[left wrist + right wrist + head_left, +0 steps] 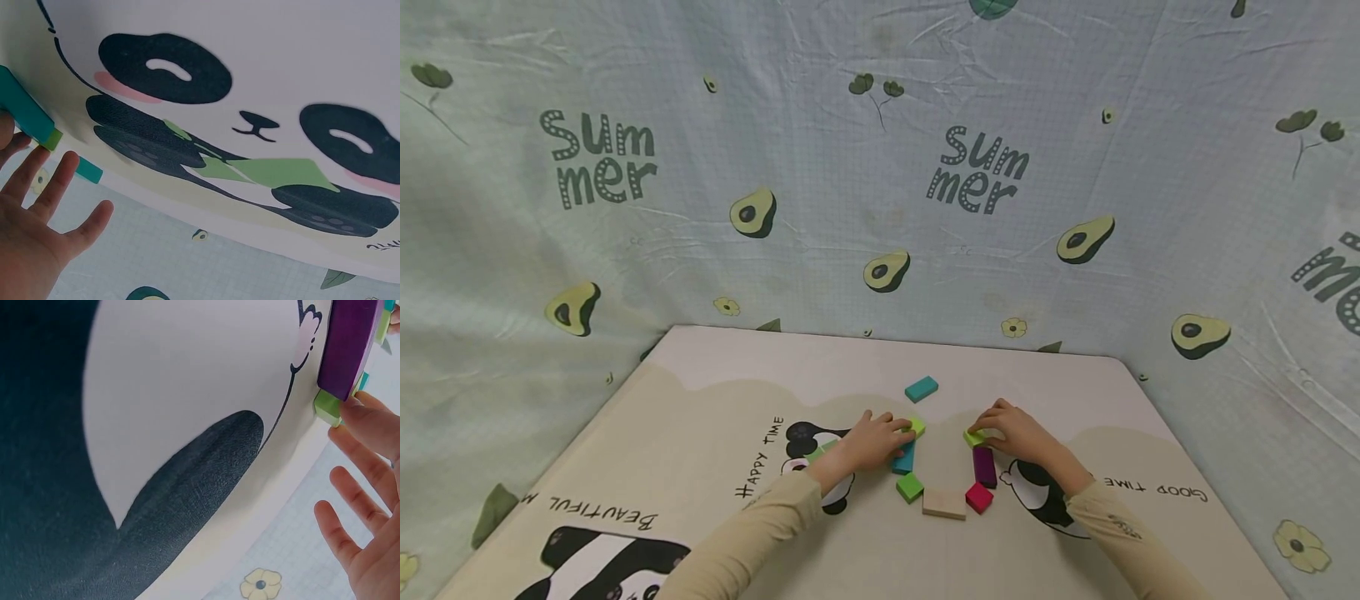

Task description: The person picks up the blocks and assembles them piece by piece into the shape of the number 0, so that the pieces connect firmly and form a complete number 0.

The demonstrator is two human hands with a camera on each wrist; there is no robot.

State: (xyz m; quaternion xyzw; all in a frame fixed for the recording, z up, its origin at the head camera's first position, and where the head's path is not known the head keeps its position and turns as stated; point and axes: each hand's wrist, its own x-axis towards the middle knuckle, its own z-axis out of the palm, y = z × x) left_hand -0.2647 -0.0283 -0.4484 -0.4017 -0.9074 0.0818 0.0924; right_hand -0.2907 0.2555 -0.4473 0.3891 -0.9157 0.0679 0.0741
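My left hand [874, 440] pinches a lime-green block [916, 427] at the far end of a teal block [904, 458]. In the left wrist view, its fingertips meet the lime block [55, 140] while the other fingers spread away. Opposite, my right hand [1018, 432] pinches a second lime-green block [973, 438] between thumb and index finger, at the far end of a purple block [984, 467]. The right wrist view shows this lime block [327, 407] against the purple block's end [350, 347].
Nearer me lie a green cube [910, 487], a plain wooden block [944, 503] and a red cube [979, 497], forming a U with the side blocks. Another teal block [921, 389] lies beyond the hands. The panda-printed table [715, 358] ends at a patterned cloth [820, 208].
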